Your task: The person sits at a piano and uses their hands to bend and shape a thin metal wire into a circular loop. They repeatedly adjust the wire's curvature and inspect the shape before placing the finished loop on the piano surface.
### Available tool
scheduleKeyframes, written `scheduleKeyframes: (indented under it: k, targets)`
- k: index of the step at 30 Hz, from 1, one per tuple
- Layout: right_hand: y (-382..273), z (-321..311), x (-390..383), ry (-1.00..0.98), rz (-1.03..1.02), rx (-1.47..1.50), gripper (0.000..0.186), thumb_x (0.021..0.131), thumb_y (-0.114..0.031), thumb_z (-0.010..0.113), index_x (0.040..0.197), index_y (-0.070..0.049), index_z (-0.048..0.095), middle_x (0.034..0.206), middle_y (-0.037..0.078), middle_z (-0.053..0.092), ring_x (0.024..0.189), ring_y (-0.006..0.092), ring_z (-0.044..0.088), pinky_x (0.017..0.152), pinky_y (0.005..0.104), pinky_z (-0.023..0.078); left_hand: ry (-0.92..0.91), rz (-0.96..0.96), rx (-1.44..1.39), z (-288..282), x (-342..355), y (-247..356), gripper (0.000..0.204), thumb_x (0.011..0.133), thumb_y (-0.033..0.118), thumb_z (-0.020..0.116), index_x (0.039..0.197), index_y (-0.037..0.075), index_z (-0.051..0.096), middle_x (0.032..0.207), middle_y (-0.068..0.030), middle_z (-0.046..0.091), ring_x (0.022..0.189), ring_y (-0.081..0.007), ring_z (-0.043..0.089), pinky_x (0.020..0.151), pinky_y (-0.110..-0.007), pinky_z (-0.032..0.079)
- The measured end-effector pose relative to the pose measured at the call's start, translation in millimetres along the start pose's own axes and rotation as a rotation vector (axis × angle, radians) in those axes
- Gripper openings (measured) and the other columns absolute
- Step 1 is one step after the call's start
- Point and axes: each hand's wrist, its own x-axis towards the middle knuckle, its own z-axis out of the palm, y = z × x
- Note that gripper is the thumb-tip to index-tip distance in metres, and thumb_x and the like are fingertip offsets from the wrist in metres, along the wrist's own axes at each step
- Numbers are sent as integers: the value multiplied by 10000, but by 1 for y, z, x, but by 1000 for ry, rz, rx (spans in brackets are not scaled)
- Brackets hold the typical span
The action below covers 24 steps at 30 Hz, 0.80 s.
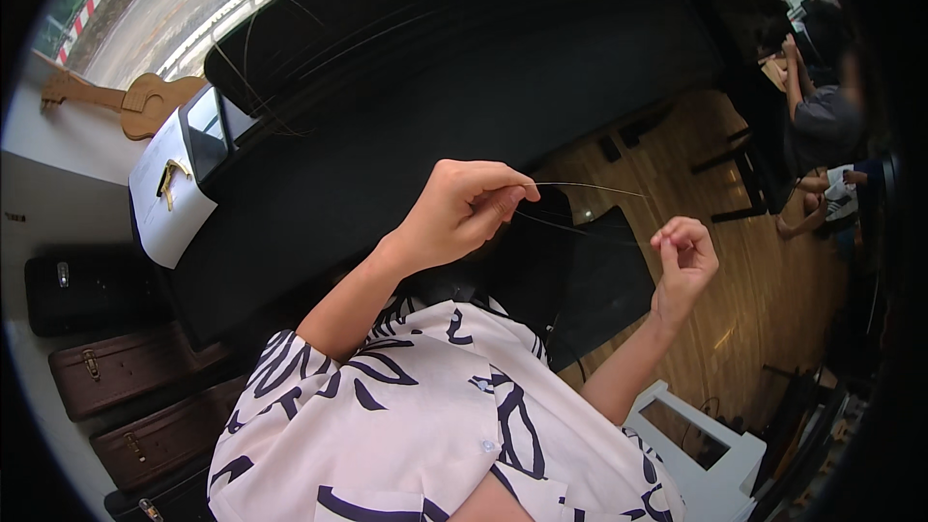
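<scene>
A thin, pale metallic string (590, 186), like an instrument string, comes out of the fingertips of my left hand (464, 203). That hand is closed in a pinch above the front of a black desk-like surface and my lap. The string bows slightly and runs right, fading from sight before my right hand. Below it a fainter strand (551, 222) also leads off from the left fingers. My right hand (686, 253) is raised over the wooden floor, fingers curled and thumb pressed to them; whatever they hold is too fine to see.
The black surface (387, 106) fills the middle; loose thin strands (246, 68) show at its far left. A white sheet (159, 222) bears a gold-and-black clamp (172, 184), near a guitar-shaped wooden piece (155, 101). Dark cases (135, 367) line the left. A white stool (715, 464) stands lower right; people sit beyond.
</scene>
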Motion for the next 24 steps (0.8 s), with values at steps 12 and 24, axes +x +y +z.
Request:
scheduleKeyframes:
  k: [12,24]
  targets:
    - [-37,-38,39,-391,153,80,200,956,-60,476,958,48,645,640,-35,412,522,31,279,479,211,214,259,134,272,-128,-11,101,213,1013,120,639,863,-16,703,700,15,622,557,-14,420,495,-194,285]
    - [4,61,43,-589,146,224,283,1027,-181,599,838,25,644,768,66,603,646,123,546,589,246,415,302,462,1189,-309,188,165,234,960,227,598,819,73,703,1002,-81,673,1060,-251,553,978,-424,385]
